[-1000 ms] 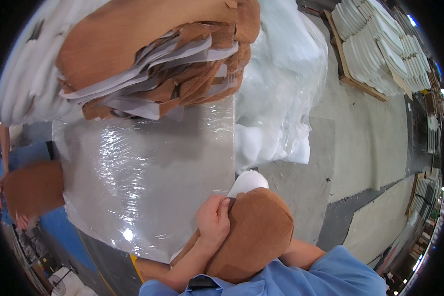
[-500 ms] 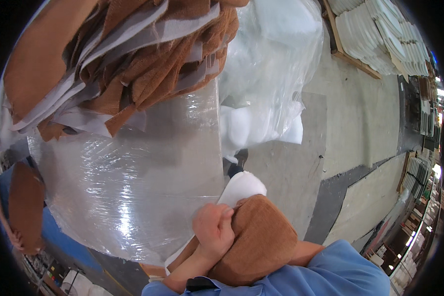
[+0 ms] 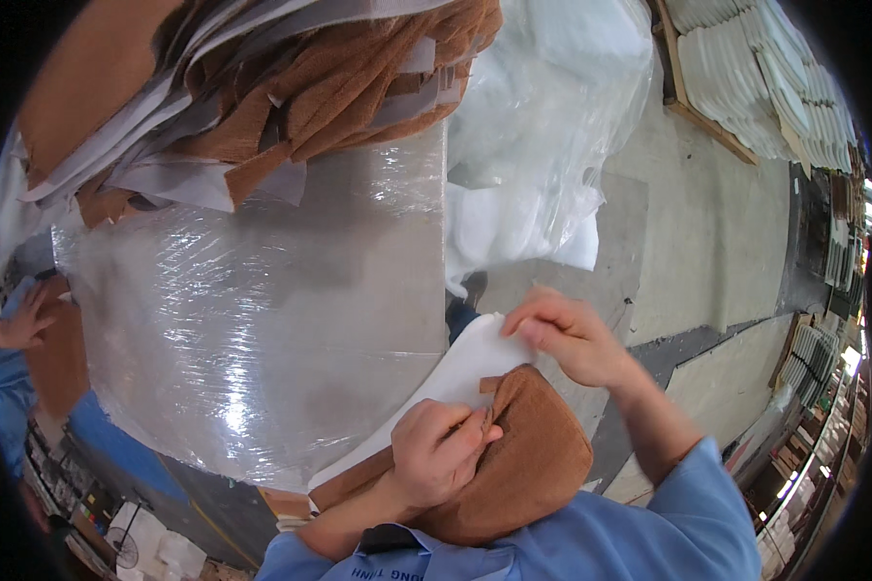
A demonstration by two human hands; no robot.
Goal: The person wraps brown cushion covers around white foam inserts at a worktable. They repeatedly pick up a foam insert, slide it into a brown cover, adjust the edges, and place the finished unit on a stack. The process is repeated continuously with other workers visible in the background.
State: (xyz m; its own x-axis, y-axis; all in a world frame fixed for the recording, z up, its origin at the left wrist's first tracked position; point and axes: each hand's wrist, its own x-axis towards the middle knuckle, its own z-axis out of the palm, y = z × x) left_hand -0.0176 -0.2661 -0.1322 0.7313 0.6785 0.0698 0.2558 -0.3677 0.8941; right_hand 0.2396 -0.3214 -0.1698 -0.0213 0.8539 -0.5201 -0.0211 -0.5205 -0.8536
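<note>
A brown fabric cover (image 3: 528, 465) bulges against my body at the table's near right corner. My left hand (image 3: 441, 450) is closed on the cover's gathered edge, with a small brown flap (image 3: 490, 385) sticking out above the fingers. From beside the cover, a long white padding sheet (image 3: 455, 360) stretches along the table edge. My right hand (image 3: 562, 334) has its fingers curled in a pinch at the sheet's far tip. Part of the sheet is hidden beneath the cover and my left hand.
The table (image 3: 349, 290) is wrapped in shiny clear film. Brown fabric pieces (image 3: 358, 107) with pale backing are heaped at its far side. Beyond stands a plastic-wrapped bundle of white padding (image 3: 543, 145). At far left, a co-worker's hand (image 3: 24, 320) touches a brown piece (image 3: 58, 353).
My right hand has come out from behind the brown cover to the padding's tip. More of the white sheet shows. The co-worker's brown piece has shifted, with a hand now on it.
</note>
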